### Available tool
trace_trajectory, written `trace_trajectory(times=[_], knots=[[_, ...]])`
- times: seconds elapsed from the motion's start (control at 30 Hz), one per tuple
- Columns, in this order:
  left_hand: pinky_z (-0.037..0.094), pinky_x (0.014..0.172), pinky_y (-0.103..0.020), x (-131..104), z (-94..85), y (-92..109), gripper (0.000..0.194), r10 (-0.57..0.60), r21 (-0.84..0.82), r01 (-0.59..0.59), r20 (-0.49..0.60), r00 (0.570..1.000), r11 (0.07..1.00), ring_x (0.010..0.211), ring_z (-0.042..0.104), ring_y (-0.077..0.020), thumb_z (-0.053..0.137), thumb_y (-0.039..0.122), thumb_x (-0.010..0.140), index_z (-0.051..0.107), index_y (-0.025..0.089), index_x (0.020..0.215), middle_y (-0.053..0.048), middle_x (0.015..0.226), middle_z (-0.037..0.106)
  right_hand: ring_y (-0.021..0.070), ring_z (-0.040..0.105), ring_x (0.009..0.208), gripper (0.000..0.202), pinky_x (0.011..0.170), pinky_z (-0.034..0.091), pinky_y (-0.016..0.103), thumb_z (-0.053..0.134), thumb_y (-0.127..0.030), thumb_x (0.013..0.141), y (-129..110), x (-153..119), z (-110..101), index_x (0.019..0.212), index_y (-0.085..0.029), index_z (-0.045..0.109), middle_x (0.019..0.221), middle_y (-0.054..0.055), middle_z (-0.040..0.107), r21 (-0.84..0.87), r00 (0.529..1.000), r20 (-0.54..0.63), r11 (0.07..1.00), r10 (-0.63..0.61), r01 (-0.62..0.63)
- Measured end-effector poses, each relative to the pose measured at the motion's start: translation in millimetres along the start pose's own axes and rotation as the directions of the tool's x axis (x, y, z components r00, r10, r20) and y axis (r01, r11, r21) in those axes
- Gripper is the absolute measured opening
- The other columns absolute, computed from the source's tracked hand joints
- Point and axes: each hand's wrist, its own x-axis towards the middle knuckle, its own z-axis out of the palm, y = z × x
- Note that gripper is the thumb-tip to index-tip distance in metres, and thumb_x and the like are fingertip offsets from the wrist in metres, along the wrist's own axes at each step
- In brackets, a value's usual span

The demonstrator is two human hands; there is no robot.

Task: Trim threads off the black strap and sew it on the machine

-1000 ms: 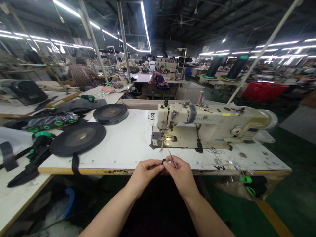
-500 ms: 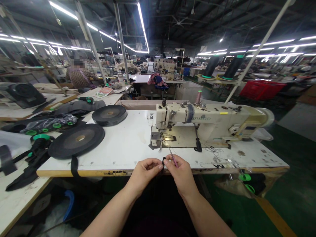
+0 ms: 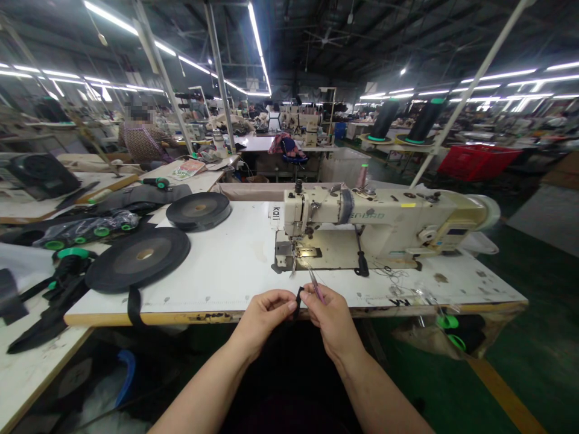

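Note:
Pinched in my left hand (image 3: 270,308) is a short piece of black webbing (image 3: 299,295), just in front of the table's edge. My right hand (image 3: 329,310) is closed around slim tweezers (image 3: 316,284) with a purplish handle, their metal points facing the sewing machine. Its thumb and fingertip meet the right side of the webbing. Fingers hide most of the piece, and its lower end blends into the dark below. Beyond both hands stands the cream sewing machine (image 3: 380,223), its lit needle area (image 3: 304,252) a little past the tweezers' points.
Two rolls of black webbing (image 3: 136,260) lie on the white table (image 3: 226,265) at left, with a tail hanging over the front edge. A black-handled screwdriver (image 3: 362,263) leans at the machine. Loose threads (image 3: 389,276) lie right. A person (image 3: 142,141) sits far left.
The tweezers have turned slightly more upright in my right hand, and more of the black webbing shows between my fingers. The view has shifted a little; both hands stay close together.

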Motion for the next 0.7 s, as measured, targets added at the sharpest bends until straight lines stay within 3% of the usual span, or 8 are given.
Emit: trace_trajectory(times=[0.2, 0.37, 0.47, 0.7], knots=[[0.035, 0.061, -0.022, 0.7, 1.3, -0.8, 0.034, 0.010, 0.001, -0.010, -0.055, 0.998, 1.000, 0.063, 0.046, -0.0091, 0.083, 0.043, 0.074, 0.072, 0.012, 0.081, -0.001, 0.068, 0.059, 0.0083, 0.025, 0.051, 0.037, 0.049, 0.020, 0.024, 0.074, -0.053, 0.080, 2.2, 1.3, -1.5, 0.086, -0.018, 0.063, 0.058, -0.007, 0.032, -0.092, 0.999, 0.001, 0.995, -0.049, 0.049], [0.030, 0.058, -0.020, 5.0, -0.2, -3.6, 0.035, 0.032, -0.057, -0.042, -0.163, 0.986, 0.997, 0.060, 0.041, -0.0071, 0.082, 0.043, 0.076, 0.071, 0.011, 0.086, 0.001, 0.065, 0.054, 0.0111, 0.035, 0.056, 0.045, 0.050, 0.027, 0.024, 0.055, -0.065, 0.091, 7.9, -4.3, -1.7, 0.092, -0.020, 0.057, 0.062, -0.005, 0.038, -0.163, 0.990, 0.123, 0.983, -0.066, 0.085], [0.032, 0.059, -0.019, 6.4, -0.5, -3.4, 0.034, 0.031, -0.140, -0.059, -0.196, 0.980, 0.988, 0.063, 0.042, -0.0067, 0.083, 0.040, 0.076, 0.072, 0.011, 0.090, 0.001, 0.069, 0.057, 0.0118, 0.038, 0.058, 0.046, 0.053, 0.030, 0.025, 0.047, -0.065, 0.096, 13.6, -9.3, -0.2, 0.089, -0.020, 0.055, 0.063, -0.004, 0.039, -0.180, 0.985, 0.157, 0.979, -0.066, 0.095], [0.038, 0.060, -0.018, 4.5, 1.2, -1.0, 0.032, 0.020, -0.232, -0.072, -0.219, 0.975, 0.970, 0.062, 0.049, -0.0065, 0.084, 0.038, 0.076, 0.072, 0.012, 0.091, 0.000, 0.070, 0.061, 0.0122, 0.036, 0.057, 0.048, 0.052, 0.030, 0.025, 0.049, -0.067, 0.094, 21.3, -11.6, 4.2, 0.084, -0.020, 0.056, 0.062, -0.004, 0.037, -0.201, 0.983, 0.163, 0.973, -0.084, 0.116]])
